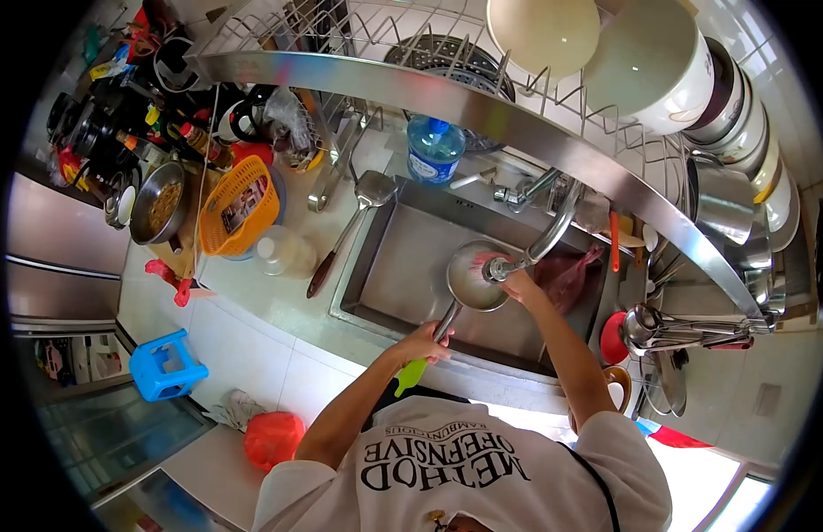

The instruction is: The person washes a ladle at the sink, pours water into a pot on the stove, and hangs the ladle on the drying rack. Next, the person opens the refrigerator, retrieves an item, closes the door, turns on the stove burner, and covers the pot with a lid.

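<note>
My left hand (pixel 423 344) is closed around the handle of a small round saucepan (pixel 467 291), which is over the sink (pixel 403 257). A bright green piece (pixel 411 376) sticks out below that hand; whether it belongs to the handle I cannot tell. The metal faucet spout (pixel 553 229) ends right above the pan. My right hand (pixel 521 286) is at the pan's right rim beside the spout's end, which hides its fingers. Something pinkish shows in the pan under the spout, too unclear to name. A reddish plastic bag (pixel 571 279) lies in the sink, to the right.
A spatula (pixel 363 208), a cloudy plastic container (pixel 286 253) and an orange basket (pixel 239 208) are on the counter to the left. A blue-capped water jug (pixel 435 152) stands behind the sink. Overhead runs a metal dish rack (pixel 411 84). A blue stool (pixel 168 363) stands on the floor.
</note>
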Motion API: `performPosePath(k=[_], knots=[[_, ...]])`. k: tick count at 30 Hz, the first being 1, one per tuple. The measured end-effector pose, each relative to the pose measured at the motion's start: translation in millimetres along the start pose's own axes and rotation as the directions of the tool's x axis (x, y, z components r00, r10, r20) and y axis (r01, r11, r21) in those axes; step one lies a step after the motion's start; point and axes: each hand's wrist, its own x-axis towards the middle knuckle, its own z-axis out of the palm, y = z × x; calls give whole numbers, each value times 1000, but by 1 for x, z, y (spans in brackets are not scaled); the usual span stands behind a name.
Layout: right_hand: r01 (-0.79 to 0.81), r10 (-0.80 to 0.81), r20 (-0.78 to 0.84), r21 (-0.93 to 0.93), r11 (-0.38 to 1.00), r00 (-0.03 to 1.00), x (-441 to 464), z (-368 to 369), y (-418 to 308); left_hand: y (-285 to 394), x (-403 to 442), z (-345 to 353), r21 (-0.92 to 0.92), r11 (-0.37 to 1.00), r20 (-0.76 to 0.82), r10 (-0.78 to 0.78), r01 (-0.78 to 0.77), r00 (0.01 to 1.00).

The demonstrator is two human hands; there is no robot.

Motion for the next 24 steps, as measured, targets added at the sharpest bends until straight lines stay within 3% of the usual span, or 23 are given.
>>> performPosePath(k=[1, 3, 6, 8, 10, 12, 13, 14, 15, 18, 22, 23, 24], knots=[[-46, 31, 91, 166, 985, 995, 8, -2, 3, -2, 0, 0, -19, 1000, 2, 6, -6, 1000], [-147, 65, 250, 326, 934, 966, 16, -6, 6, -4, -1, 2, -27, 1000, -2, 9, -9, 1000], [-168, 42, 416, 271, 948, 908, 26, -14, -9, -9, -2, 0, -20, 1000, 8, 18, -18, 1000], [-34, -60, 495, 179, 983, 867, 37, -32, -36, -13, -5, -3, -14, 1000, 4, 22, -22, 1000], [1, 43, 174, -241, 971, 984, 44, -26, -68, -17, -7, -2, -8, 1000, -5, 21, -22, 1000], [-47, -1, -94, -503, 863, 996, 68, -13, -97, -20, -7, -2, 8, 1000, -29, 23, -23, 999], [-39, -114, -124, -828, 559, 986, 75, 2, -111, -22, -7, -2, 18, 1000, -43, 24, -23, 999], [-68, -227, -100, -987, 144, 969, 80, 19, -126, -22, -7, -3, 38, 999, -45, 19, -17, 999], [-128, -315, -30, -947, -295, 949, 84, 28, -136, -22, -7, -4, 59, 998, -47, 12, -9, 999], [-181, -273, -53, -865, -469, 961, 88, 27, -144, -18, -13, -1, 48, 999, -46, -10, 12, 999], [-180, -381, -24, -908, -379, 924, 64, 18, -136, -20, -22, -5, 28, 1000, -33, -11, 12, 999], [-70, -441, 75, -950, -304, 894, 50, 12, -130, -21, -23, -6, 23, 1000, -25, -9, 9, 1000], [-38, -461, 38, -987, -155, 887, 32, 3, -115, -20, -25, -7, 16, 1000, -17, -8, 9, 1000]])
